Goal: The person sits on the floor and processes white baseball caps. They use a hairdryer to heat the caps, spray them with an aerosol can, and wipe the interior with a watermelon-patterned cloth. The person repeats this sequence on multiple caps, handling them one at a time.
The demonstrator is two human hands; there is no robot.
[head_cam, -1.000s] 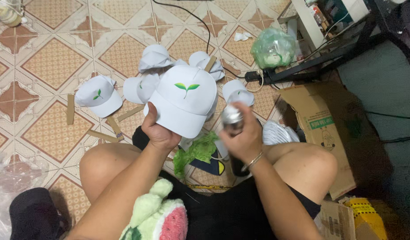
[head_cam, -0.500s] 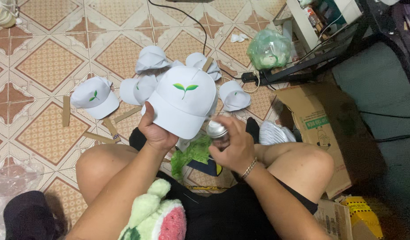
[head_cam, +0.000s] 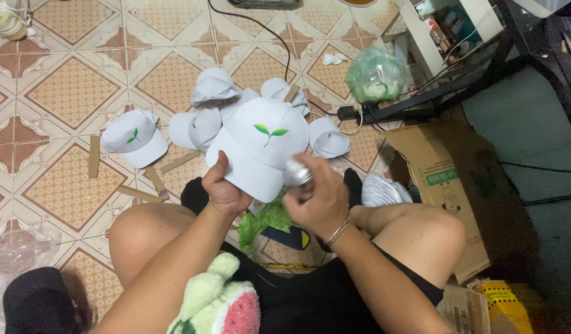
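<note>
I've got the white cap [head_cam: 260, 151] up in front of me, just above my knees, my left hand [head_cam: 226, 188] pinching it at the lower rim with the thumb on the outside and the fingers tucked up inside. My right hand [head_cam: 316, 201] is wrapped around a small silvery roll [head_cam: 296, 174], blurred, so I can't say exactly what it is, and it's pressed right against the cap's lower right edge; the two hands sit close together with the cap between them. I'd judge the cap light and soft, the cloth crown giving under any squeeze, so the rim where my left hand has it looks like the surest place to take hold. The green leaf mark faces up toward me, the crown points away at the floor tiles [head_cam: 69, 93], and the cap's long axis runs from my left hand up and away to the right. More white caps [head_cam: 205, 124] lie in a heap on the tiles just beyond, one off alone to the left [head_cam: 134, 139].
</note>
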